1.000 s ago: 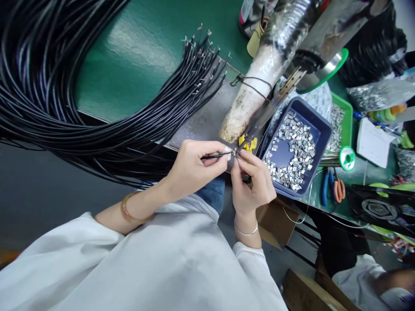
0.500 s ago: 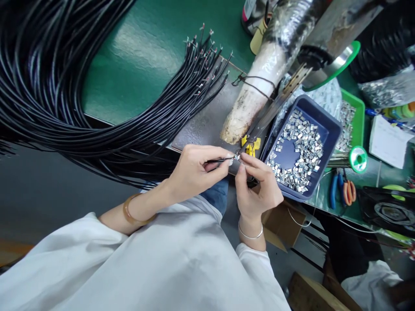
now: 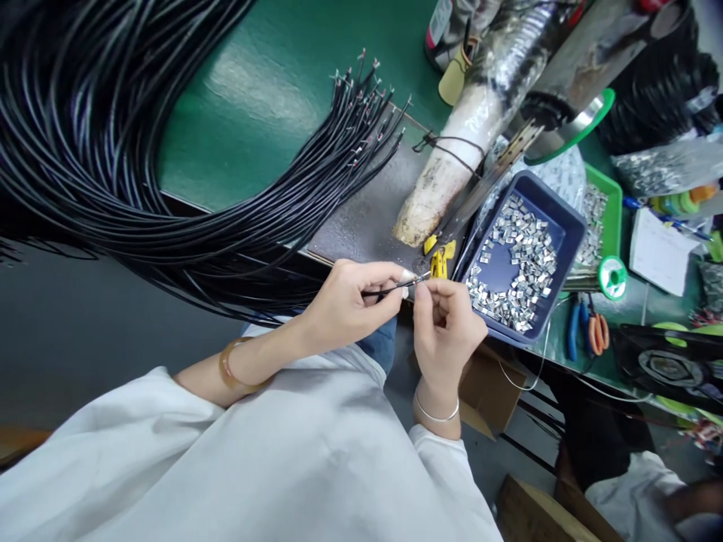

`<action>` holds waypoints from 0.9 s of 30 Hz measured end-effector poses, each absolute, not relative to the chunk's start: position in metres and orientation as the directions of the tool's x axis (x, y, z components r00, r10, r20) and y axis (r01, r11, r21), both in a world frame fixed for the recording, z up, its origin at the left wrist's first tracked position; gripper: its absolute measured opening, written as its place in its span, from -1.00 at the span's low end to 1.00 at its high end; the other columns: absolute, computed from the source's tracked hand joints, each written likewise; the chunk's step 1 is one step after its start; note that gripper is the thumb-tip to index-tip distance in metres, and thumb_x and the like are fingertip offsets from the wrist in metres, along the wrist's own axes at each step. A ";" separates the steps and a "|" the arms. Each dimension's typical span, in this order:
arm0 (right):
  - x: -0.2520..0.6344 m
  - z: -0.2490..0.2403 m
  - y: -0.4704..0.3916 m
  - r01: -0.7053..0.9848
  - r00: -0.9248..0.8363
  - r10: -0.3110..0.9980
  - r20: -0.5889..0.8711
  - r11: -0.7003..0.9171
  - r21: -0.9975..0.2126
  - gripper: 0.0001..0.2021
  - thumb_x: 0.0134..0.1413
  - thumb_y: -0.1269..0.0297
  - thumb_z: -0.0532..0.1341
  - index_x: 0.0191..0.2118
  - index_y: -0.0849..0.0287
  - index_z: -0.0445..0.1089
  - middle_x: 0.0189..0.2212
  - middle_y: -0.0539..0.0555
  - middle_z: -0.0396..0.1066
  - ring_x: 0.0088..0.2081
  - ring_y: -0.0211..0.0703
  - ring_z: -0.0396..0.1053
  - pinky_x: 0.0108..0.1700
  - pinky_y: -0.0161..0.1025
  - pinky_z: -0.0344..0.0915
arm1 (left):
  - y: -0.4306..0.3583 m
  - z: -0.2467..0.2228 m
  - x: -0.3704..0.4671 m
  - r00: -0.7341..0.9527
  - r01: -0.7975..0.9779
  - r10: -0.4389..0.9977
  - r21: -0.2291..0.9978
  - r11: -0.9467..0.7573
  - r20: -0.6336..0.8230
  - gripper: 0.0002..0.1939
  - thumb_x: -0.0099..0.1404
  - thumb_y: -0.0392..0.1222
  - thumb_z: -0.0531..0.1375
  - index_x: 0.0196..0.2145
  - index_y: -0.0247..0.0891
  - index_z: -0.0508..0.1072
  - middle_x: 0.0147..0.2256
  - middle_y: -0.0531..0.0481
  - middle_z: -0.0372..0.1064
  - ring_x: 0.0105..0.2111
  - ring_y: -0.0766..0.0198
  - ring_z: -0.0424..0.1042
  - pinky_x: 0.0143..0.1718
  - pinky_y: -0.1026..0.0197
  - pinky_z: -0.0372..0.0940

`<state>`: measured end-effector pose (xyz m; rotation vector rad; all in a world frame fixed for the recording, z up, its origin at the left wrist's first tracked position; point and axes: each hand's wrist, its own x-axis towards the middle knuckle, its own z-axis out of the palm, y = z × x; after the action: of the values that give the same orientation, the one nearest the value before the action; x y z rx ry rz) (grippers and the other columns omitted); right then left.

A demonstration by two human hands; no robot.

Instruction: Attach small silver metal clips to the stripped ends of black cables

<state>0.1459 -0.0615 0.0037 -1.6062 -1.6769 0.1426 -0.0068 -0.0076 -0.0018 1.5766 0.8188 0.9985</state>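
Observation:
My left hand (image 3: 361, 301) is closed around a thin black cable (image 3: 387, 289), its end sticking out past the thumb and forefinger. Bare wire shows at this cable tip, in front of a small yellow part (image 3: 441, 260) on the bench. My right hand (image 3: 449, 320) is pinched with thumb and forefinger right at the cable end; whatever lies between those fingertips is too small and covered to name. Close to the right hand, a dark blue tray (image 3: 570, 218) holds many small silvery metal pieces (image 3: 525, 248).
A thick bundle of black cables (image 3: 237, 226) lies across the green bench (image 3: 260, 83), stripped ends upward. A white wrapped tube (image 3: 437, 184) and a slotted metal rod (image 3: 497, 169) reach down ahead. Right stand a green tray (image 3: 613, 218), pliers (image 3: 575, 327) and a solder spool (image 3: 613, 277).
My right fingers have curled in more and shifted slightly at the cable tip. The left hand keeps its hold, a little further right. The whole view has shifted slightly.

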 end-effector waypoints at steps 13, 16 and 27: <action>0.150 -0.008 -0.056 0.606 0.351 0.648 0.676 0.393 -0.691 -0.77 0.27 0.45 0.15 -0.01 0.06 0.30 -0.32 -0.07 0.58 -0.47 -0.30 0.55 -0.45 -0.34 0.49 | -0.005 -0.001 -0.003 0.296 -0.021 0.946 0.991 -0.129 0.130 -0.85 0.24 -0.27 0.27 -0.35 -0.33 0.66 -0.61 0.06 0.43 -0.68 0.50 0.15 -0.66 0.42 0.05; 0.147 -0.010 -0.054 0.690 0.241 0.710 0.662 0.354 -0.631 -0.87 0.18 0.45 0.27 -0.19 0.11 0.37 -0.25 -0.01 0.59 -0.22 -0.18 0.62 -0.21 -0.21 0.59 | -0.002 0.000 -0.001 0.283 -0.061 0.956 0.996 -0.067 0.082 -0.86 0.24 -0.26 0.26 -0.35 -0.33 0.65 -0.50 0.00 0.52 -0.58 0.43 0.34 -0.57 0.43 0.22; 0.146 -0.011 -0.046 0.726 0.184 0.752 0.633 0.330 -0.603 -0.88 0.14 0.47 0.30 -0.27 0.11 0.40 -0.21 0.02 0.55 -0.21 -0.25 0.55 -0.35 -0.33 0.51 | 0.003 -0.003 0.008 0.266 -0.103 0.954 0.988 -0.111 0.135 -0.89 0.23 -0.34 0.25 -0.37 -0.38 0.60 -0.44 -0.01 0.57 -0.51 0.44 0.46 -0.48 0.49 0.34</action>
<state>0.1458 -0.0465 -0.0115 -1.3946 -1.5396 0.0311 0.0078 0.0032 -0.0027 1.3519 0.8797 1.1301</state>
